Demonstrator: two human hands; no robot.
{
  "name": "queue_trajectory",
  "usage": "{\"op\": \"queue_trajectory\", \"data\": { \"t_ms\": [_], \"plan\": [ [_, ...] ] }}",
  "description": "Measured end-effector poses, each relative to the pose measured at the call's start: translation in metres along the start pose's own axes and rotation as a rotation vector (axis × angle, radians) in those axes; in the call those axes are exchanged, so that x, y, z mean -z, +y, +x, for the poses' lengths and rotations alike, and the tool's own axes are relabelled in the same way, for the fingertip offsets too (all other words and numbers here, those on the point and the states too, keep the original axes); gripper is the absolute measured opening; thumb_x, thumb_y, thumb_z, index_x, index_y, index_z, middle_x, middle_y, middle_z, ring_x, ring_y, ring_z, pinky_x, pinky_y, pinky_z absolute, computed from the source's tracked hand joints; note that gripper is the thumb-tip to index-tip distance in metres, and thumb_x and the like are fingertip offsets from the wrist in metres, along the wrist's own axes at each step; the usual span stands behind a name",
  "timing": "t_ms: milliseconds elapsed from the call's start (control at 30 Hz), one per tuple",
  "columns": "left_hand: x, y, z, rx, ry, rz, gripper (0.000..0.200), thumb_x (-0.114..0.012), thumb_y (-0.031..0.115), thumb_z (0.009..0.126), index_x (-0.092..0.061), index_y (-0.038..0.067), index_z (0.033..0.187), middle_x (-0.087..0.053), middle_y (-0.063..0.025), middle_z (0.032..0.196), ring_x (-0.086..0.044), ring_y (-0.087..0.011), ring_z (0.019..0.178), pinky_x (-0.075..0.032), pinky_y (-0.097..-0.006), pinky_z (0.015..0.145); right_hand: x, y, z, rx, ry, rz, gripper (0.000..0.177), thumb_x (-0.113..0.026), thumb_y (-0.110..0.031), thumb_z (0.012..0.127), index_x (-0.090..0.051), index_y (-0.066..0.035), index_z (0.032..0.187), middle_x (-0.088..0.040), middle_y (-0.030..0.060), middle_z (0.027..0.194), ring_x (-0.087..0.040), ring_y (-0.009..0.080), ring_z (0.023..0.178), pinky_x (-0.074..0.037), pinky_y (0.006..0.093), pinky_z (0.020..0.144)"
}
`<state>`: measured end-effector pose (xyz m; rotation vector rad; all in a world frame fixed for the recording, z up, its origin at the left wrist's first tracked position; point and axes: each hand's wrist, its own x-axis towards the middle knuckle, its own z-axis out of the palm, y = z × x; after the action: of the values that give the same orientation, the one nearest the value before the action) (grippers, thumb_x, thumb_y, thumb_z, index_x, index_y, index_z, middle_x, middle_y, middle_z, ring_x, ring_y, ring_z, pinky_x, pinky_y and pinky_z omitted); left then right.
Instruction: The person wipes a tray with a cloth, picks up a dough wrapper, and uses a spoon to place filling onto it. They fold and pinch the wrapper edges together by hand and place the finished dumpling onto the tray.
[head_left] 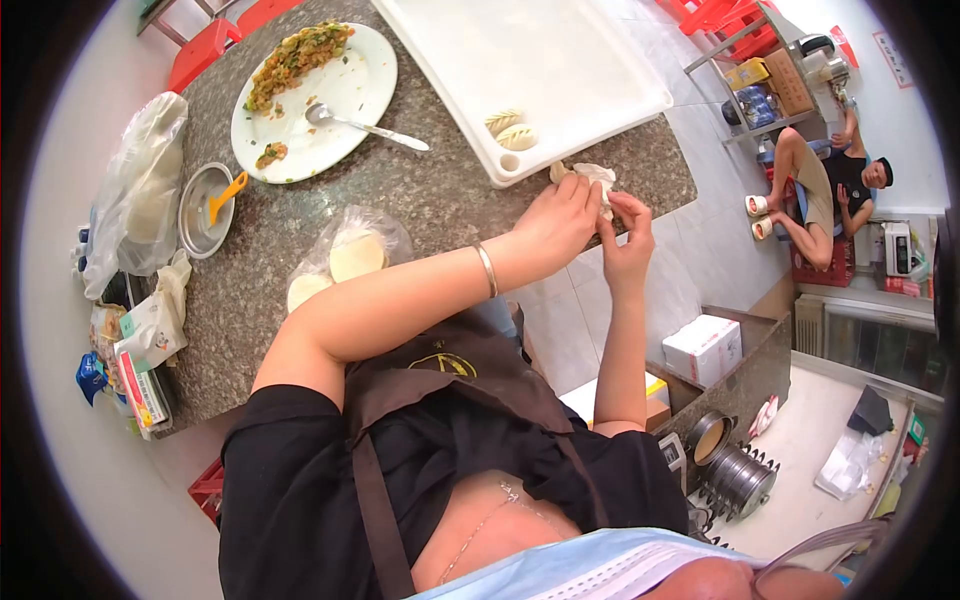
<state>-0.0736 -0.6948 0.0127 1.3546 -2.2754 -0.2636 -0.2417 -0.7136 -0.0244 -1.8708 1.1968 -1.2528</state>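
At the table's right edge, by the corner of the white tray, my left hand (560, 225) is closed around a crumpled white tissue (597, 176). My right hand (628, 238) pinches the same tissue from the right, thumb and fingertips together. Two pleated dumplings (515, 137) lie in the near corner of the white tray (575, 65). Round pale dough wrappers (357, 256) sit in a clear plastic bag beside my left forearm. Farther back, a white plate (350, 85) bears chopped filling (290, 70) and a metal spoon (365, 125).
A metal bowl (197, 235) with an orange-handled tool (228, 196) stands on the left, near a plastic bag (150, 190) and a tissue pack (152, 325). Another person (850, 175) sits at the far right. Below right are a white box (702, 348) and metal cookware (738, 488).
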Motion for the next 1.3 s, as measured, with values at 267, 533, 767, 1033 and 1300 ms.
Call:
{"op": "queue_trajectory", "data": {
  "t_ms": [267, 533, 767, 1033, 1300],
  "plan": [
    [-0.001, -0.005, 0.017, -0.038, 0.017, 0.101, 0.021, -0.063, 0.007, 0.073, -0.060, 0.000, 0.092, -0.063, -0.0149, 0.092, -0.063, -0.0259, 0.087, -0.054, -0.0314, 0.069, -0.010, 0.007, -0.003, 0.193, 0.156, -0.272, 0.022, -0.071, -0.004, 0.077, -0.068, -0.008, 0.098, -0.067, 0.0046, 0.100, -0.059, 0.0252, 0.098, -0.041, 0.0374, 0.091],
    [0.013, 0.003, 0.003, -0.020, -0.044, -0.053, 0.011, -0.064, 0.007, 0.073, -0.061, 0.003, 0.082, -0.064, -0.0119, 0.086, -0.067, -0.0251, 0.085, -0.056, -0.0337, 0.069, -0.011, 0.019, -0.008, 0.162, 0.163, -0.272, 0.014, -0.066, -0.006, 0.086, -0.073, -0.005, 0.097, -0.067, 0.0096, 0.100, -0.059, 0.0265, 0.098, -0.045, 0.0376, 0.086],
    [0.103, 0.002, -0.111, -0.011, 0.222, -0.309, 0.018, -0.072, 0.012, 0.077, -0.061, 0.004, 0.090, -0.064, -0.0085, 0.104, -0.064, -0.0256, 0.092, -0.054, -0.0363, 0.078, -0.017, -0.009, -0.010, 0.066, 0.274, 0.103, 0.024, -0.054, -0.013, 0.099, -0.066, 0.004, 0.110, -0.064, 0.0132, 0.111, -0.059, 0.0208, 0.103, -0.048, 0.0347, 0.091],
    [0.139, -0.052, -0.230, 0.628, 0.267, 0.159, 0.025, -0.072, 0.016, 0.080, -0.067, 0.005, 0.102, -0.064, -0.0111, 0.108, -0.061, -0.0298, 0.101, -0.049, -0.0402, 0.087, -0.099, -0.128, -0.024, 0.338, -0.490, 0.218, 0.017, -0.063, -0.009, 0.088, -0.070, -0.005, 0.103, -0.065, 0.0113, 0.106, -0.060, 0.0255, 0.099, -0.047, 0.0379, 0.088],
    [0.129, -0.063, -0.233, 0.598, 0.398, 0.064, 0.023, -0.072, 0.014, 0.075, -0.067, 0.005, 0.095, -0.063, -0.0094, 0.104, -0.058, -0.0291, 0.104, -0.045, -0.0418, 0.092, -0.185, -0.145, -0.007, 0.616, -0.646, -0.075, 0.029, -0.065, -0.017, 0.086, -0.064, -0.011, 0.114, -0.063, 0.0093, 0.116, -0.057, 0.0285, 0.111, -0.039, 0.0435, 0.098]
  ]
}}
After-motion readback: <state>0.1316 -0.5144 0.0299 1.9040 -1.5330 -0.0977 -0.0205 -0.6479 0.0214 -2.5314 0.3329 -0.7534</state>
